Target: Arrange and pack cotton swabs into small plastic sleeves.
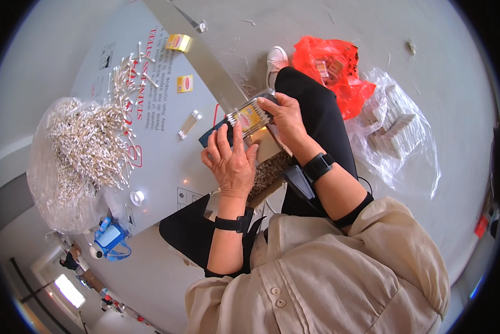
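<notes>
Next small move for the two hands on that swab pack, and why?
Probably press the row of swabs flat and square in the small pack. The left hand lies fingers-down over its near end, the right hand grips its far edge, and the stick ends look slightly fanned. Loose swabs wait on the grey sheet beside it.
</notes>
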`<state>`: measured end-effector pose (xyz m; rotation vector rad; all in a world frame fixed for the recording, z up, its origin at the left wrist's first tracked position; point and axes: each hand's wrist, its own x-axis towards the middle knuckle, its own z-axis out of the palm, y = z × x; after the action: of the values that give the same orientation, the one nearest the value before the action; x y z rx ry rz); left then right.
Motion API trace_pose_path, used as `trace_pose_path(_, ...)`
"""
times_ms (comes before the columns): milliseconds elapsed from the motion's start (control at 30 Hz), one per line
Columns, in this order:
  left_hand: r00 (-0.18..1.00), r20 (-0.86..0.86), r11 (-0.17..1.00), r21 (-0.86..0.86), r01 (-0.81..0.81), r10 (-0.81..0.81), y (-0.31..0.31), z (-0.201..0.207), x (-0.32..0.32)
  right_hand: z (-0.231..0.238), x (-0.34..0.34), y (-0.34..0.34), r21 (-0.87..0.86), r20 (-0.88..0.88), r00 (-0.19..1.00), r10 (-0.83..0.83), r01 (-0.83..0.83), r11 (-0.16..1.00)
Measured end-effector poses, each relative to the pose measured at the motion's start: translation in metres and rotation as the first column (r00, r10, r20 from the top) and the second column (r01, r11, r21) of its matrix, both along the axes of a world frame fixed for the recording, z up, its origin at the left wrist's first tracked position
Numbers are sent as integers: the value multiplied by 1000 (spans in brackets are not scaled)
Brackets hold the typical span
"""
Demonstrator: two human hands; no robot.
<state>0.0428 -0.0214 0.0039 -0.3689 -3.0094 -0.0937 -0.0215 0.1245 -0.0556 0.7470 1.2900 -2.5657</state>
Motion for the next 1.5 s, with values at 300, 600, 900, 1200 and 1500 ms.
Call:
trace_pose_path(300,945,-201,897,413,-157,258,-77,-14,-31,41,0,4,809,-540,809,230,425,406)
trace_pose_path(600,896,-152,782,564,-267,416,-105,-26,-27,53,3,-84,956,-170,458,872,290,33)
trace_pose_path(900,736,-202,729,448,-517,646,-220,-14,-26,41,-3,-111,966,46,398,916,215,-142)
trace_pose_path(1200,487,-65,491,162,-856,871,-258,-14,-80,45,22,-120,974,52,362,931,186,-127)
trace_pose_path(1500,720,-168,730,303,-613,674,-222,-38,-57,47,20,-119,980,52,356,933,163,-117)
